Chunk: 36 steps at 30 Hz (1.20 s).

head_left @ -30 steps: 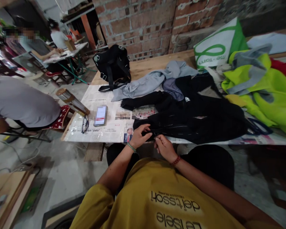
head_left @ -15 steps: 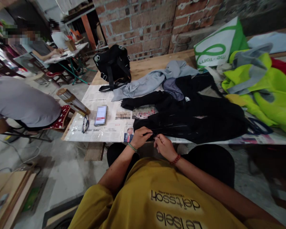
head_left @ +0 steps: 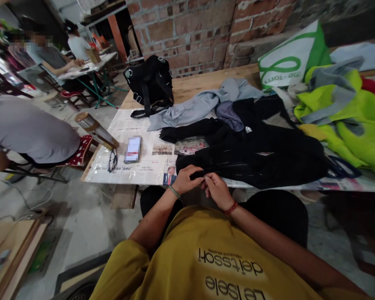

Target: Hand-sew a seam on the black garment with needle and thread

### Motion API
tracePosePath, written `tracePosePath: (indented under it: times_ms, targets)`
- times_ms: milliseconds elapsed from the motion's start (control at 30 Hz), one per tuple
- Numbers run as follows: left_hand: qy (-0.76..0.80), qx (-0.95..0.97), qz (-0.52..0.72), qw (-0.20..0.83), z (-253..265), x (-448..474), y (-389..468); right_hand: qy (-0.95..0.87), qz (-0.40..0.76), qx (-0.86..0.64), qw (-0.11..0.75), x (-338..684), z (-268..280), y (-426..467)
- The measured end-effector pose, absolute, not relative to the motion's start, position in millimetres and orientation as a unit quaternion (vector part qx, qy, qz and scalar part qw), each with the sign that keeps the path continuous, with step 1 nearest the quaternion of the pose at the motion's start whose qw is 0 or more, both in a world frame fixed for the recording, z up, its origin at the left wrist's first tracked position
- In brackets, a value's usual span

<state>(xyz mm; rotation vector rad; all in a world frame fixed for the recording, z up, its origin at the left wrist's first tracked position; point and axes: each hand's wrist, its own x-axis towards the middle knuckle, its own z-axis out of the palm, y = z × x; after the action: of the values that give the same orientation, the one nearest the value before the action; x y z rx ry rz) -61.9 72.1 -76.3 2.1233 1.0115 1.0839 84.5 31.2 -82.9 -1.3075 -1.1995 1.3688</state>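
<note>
A black garment (head_left: 268, 154) with white stitch lines lies spread on the table, one end reaching its front edge. My left hand (head_left: 187, 179), with a green bead bracelet, is closed at that near end, black cloth between thumb and fingers. Beside it, my right hand (head_left: 218, 191), with a red bracelet, has thumb and forefinger pinched together. Whatever is in this pinch is too small to make out. The fingertips of both hands nearly meet just in front of the cloth.
Newspaper under clear plastic covers the table (head_left: 140, 175). On it are a phone (head_left: 133, 149), glasses (head_left: 113, 160), a flask (head_left: 95, 131), a black bag (head_left: 150, 83) and a grey garment (head_left: 190, 110). Yellow-green clothing (head_left: 346, 112) and a green-white bag (head_left: 281, 66) lie right. People sit at left.
My left thumb and fingers have parted somewhat around the black cloth. My right hand has shifted slightly, its pinch now close to the left thumb. The view has moved a little.
</note>
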Motion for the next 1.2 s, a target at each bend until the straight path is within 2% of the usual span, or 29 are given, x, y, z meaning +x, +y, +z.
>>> tracePosePath:
  times_ms: [333, 567, 800, 867, 933, 1000, 1067, 1200]
  targets:
    - [0.396, 0.773, 0.424, 0.257, -80.2, -58.4, 71.4, -0.491, 0.551, -0.556, 0.382, 90.8, -78.2, 21.8]
    - [0.400, 0.773, 0.425, 0.251, -82.8, -58.3, 71.0, -0.492, 0.537, -0.556, 0.400, 86.4, -81.3, 23.7]
    - [0.334, 0.820, 0.397, 0.242, -85.9, -63.1, 70.6, -0.491, 0.501, -0.565, 0.434, 81.7, -81.4, 29.3]
    - [0.335, 0.818, 0.402, 0.239, -85.6, -62.7, 70.7, -0.496, 0.503, -0.571, 0.418, 83.7, -78.1, 29.6]
    - [0.346, 0.811, 0.407, 0.237, -84.9, -61.8, 70.4, -0.545, 0.495, -0.571, 0.363, 90.7, -70.9, 27.2]
    - [0.364, 0.797, 0.417, 0.240, -84.3, -61.0, 69.8, -0.646, 0.441, -0.549, 0.294, 103.6, -59.2, 22.4]
    - [0.375, 0.786, 0.426, 0.246, -84.0, -60.9, 69.0, -0.735, 0.330, -0.519, 0.285, 120.4, -43.9, 18.5]
    - [0.372, 0.790, 0.423, 0.240, -84.3, -61.4, 66.8, -0.703, 0.089, -0.540, 0.454, 148.3, -17.2, 29.4]
